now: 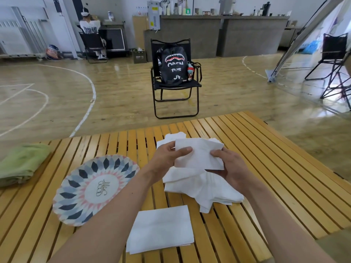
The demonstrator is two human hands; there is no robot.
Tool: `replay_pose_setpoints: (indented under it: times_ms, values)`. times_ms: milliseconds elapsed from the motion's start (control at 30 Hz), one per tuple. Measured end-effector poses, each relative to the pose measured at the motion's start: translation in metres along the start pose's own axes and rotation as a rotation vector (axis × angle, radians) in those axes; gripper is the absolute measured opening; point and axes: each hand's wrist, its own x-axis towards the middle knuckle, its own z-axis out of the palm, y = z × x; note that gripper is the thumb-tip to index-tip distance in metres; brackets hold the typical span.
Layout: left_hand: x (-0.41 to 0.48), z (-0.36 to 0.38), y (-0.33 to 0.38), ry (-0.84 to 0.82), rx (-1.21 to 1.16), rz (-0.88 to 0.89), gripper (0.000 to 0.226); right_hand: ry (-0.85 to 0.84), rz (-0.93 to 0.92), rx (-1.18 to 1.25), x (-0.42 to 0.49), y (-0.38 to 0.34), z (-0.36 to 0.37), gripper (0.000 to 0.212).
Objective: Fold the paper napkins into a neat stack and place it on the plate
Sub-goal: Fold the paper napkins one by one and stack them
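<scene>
Napkins (201, 188) lie loose mid-bench (266, 168); plate (76, 179) at left is bare. Folded stack (161, 228) sits near front edge. Left hand (169, 158) and right hand (228, 168) each pinch one sheet (199, 156) above them, grip clamped on its sides. Best, I judge: align corners before creasing, press flat, add squarely.

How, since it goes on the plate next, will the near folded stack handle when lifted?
Probably floppy: the folded napkin stack is thin paper, so unsupported edges would likely sag. Its layers sit offset at the near edge, so may slide apart.
</scene>
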Motion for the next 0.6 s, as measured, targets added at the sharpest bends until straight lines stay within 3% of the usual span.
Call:
replay_pose_setpoints:
  times_ms: [100,200,400,500,600]
  values:
    - [-0.016,-0.006,-0.002,0.118,0.146,-0.005,0.025,-0.032,0.028,-0.130,-0.007,0.004,0.002,0.023]
    - [-0.040,-0.017,-0.004,0.216,0.283,-0.059,0.022,-0.077,0.088,-0.263,-0.017,0.006,0.009,0.024]
    - [-0.111,-0.043,-0.013,0.210,0.461,-0.108,0.024,-0.227,0.237,-0.606,-0.050,0.016,0.036,0.036]
    - [-0.136,-0.049,-0.021,0.233,0.643,-0.084,0.012,-0.302,0.267,-0.830,-0.068,0.026,0.055,0.030]
    - [-0.146,-0.045,-0.036,0.235,0.703,-0.067,0.009,-0.260,0.267,-1.007,-0.074,0.039,0.068,0.025]
